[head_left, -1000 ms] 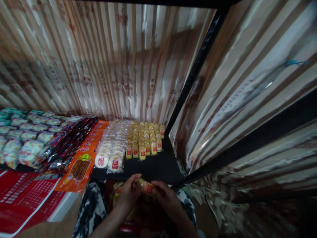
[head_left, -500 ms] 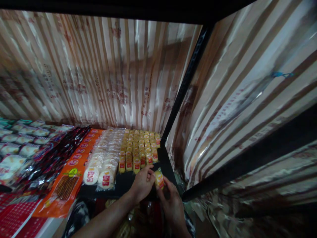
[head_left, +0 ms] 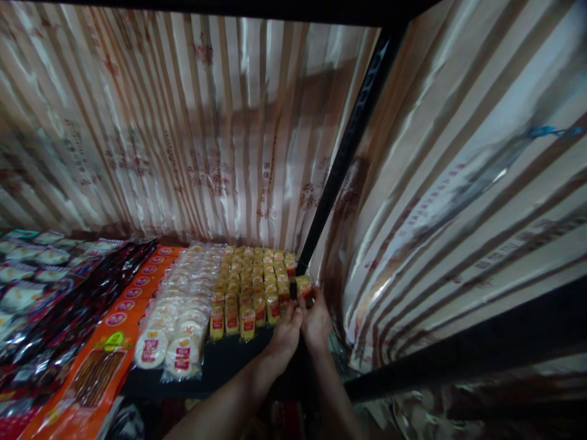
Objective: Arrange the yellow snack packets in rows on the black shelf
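Observation:
Both my hands reach onto a black shelf (head_left: 229, 360). My right hand (head_left: 315, 318) pinches a small yellow snack packet (head_left: 304, 285) with a red label, held at the right end of rows of like yellow packets (head_left: 252, 284). My left hand (head_left: 287, 333) sits beside it with fingers curled, its fingertips touching the nearest packets in the front row; whether it grips one I cannot tell.
Left of the yellow rows lie clear packs of round white cakes (head_left: 183, 318), orange packets (head_left: 110, 330), dark packets (head_left: 68, 305) and white-green packets (head_left: 27, 263). A black upright post (head_left: 343, 153) bounds the shelf on the right. Striped shiny sheeting (head_left: 206, 122) covers the back and right side.
Both hands have moved up and forward from the shelf's front edge to the right end of the yellow rows, carrying the yellow packet with them. The camera has tilted closer to the shelf.

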`<state>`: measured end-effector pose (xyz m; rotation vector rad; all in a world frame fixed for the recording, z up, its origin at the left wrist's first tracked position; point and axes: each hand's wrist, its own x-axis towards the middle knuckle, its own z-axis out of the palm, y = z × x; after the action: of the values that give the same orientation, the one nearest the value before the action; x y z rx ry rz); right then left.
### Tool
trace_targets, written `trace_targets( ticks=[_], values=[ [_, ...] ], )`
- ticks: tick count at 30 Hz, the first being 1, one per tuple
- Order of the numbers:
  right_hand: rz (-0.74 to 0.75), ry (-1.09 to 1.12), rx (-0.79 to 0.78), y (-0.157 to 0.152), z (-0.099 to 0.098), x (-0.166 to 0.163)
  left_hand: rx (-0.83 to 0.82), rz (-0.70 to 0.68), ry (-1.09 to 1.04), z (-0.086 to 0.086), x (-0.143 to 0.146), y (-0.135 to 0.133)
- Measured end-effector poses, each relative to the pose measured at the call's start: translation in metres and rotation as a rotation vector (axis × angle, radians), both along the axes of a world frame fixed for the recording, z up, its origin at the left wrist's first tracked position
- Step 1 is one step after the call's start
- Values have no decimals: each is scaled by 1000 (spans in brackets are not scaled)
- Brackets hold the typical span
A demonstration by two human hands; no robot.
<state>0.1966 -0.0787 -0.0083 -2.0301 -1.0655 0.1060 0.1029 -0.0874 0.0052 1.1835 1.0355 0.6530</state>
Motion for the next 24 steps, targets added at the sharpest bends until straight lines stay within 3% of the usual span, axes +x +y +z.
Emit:
trace_targets(
  ticks=[4,10,24],
  values=[
    [15,17,-40,24,-6,10,-10,0,-10,-7,4,6],
    [31,81,35,49,-26,16,-4,4,-16,-18,1,10],
    [73,144,141,61,-49,19,40,1,-59,-31,-1,12]
  ],
)
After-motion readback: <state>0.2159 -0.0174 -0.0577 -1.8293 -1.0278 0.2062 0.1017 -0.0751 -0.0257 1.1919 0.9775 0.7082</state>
